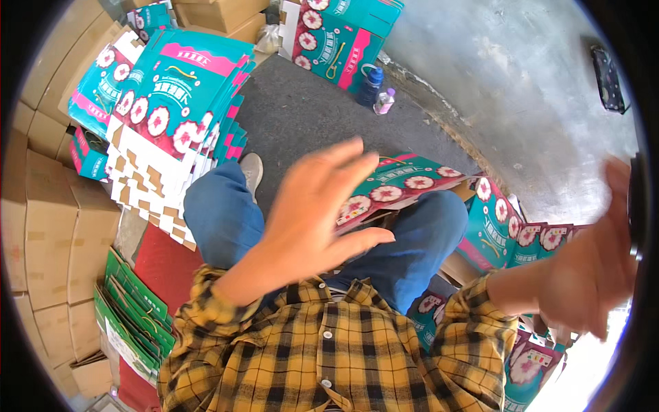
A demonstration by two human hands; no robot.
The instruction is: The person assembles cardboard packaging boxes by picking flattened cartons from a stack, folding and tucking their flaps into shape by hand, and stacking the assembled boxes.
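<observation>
The left hand (309, 209), thumb and fingers spread wide and empty, hovers near a teal-and-maroon cardboard carton (405, 184) between the blue-trousered knees (439, 216), apparently for steadiness; blur hides whether the right hand (582, 271) grips anything.

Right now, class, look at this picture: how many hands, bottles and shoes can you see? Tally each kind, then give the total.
Hands, left hand and right hand: 2
Bottles, blue bottle and small purple-capped bottle: 2
Shoes, one pale shoe: 1
Total: 5
</observation>
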